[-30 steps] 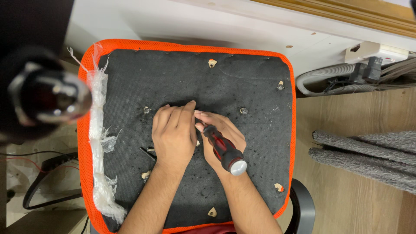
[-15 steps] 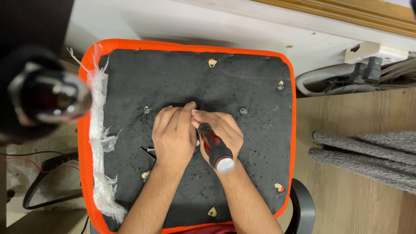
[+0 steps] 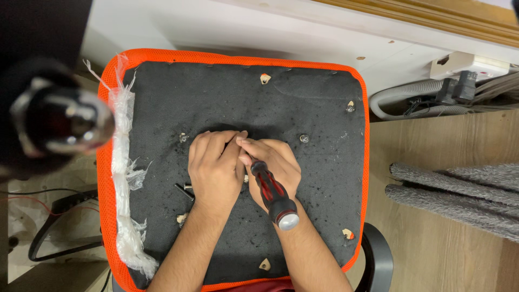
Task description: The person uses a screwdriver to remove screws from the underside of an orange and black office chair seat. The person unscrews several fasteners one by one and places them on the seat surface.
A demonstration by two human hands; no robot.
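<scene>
— Item one, screwdriver?
— Red-and-black screwdriver [image 3: 273, 192], grey cap toward the person, shaft hidden; right hand [image 3: 273, 165] closed around the grip, over the middle of the upturned seat base [image 3: 303, 97].
— Left hand?
— Left hand [image 3: 215, 170] curled, fingertips touching the right's; whether it holds anything, cannot tell. Loose screws [image 3: 185, 188] lie just beside it.
</scene>
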